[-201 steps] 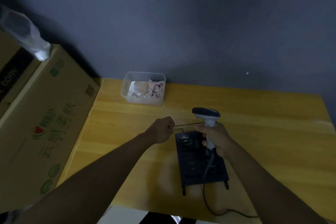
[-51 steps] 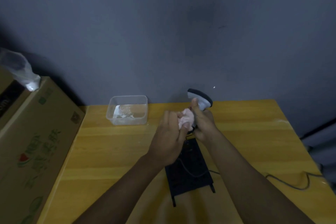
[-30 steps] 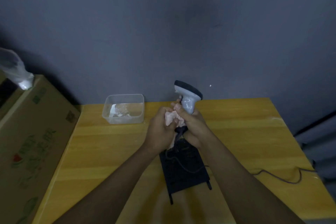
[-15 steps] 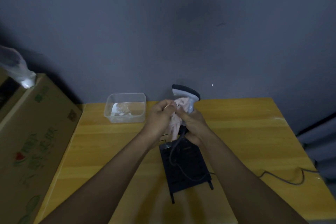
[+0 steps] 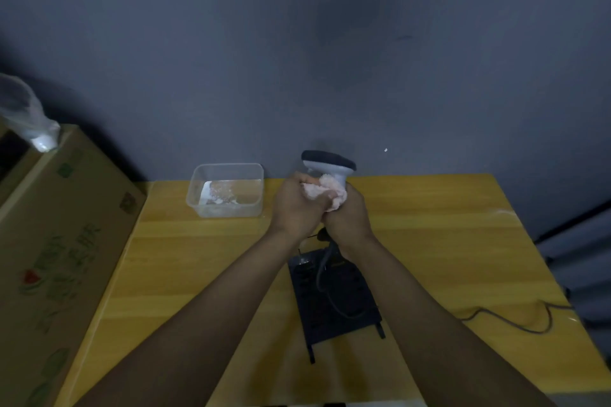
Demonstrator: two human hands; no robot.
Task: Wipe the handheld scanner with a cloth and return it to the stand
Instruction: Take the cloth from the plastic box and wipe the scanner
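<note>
Head view, right hand (image 5: pixel 347 218) gripping upright scanner (image 5: pixel 329 164), head pointing left, left hand (image 5: pixel 294 208) clutching cloth (image 5: pixel 325 190)

I'm seeing clear plastic tub (image 5: pixel 226 190) sitting at wooden worktop's (image 5: pixel 429 228) far edge, printed cardboard box (image 5: pixel 56 241) standing left of worktop, crumpled plastic bag (image 5: pixel 24 116) lying on box.

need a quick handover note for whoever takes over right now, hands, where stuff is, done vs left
Left hand: shut on the pink cloth, pressing it to the scanner's neck.
Right hand: shut on the scanner handle, held upright above the table.
Stand: black, on the table below the hands, cable trailing across it.
Done: scanner off the stand, wiping under way.
Left: finish wiping, set the scanner back on the stand.
</note>
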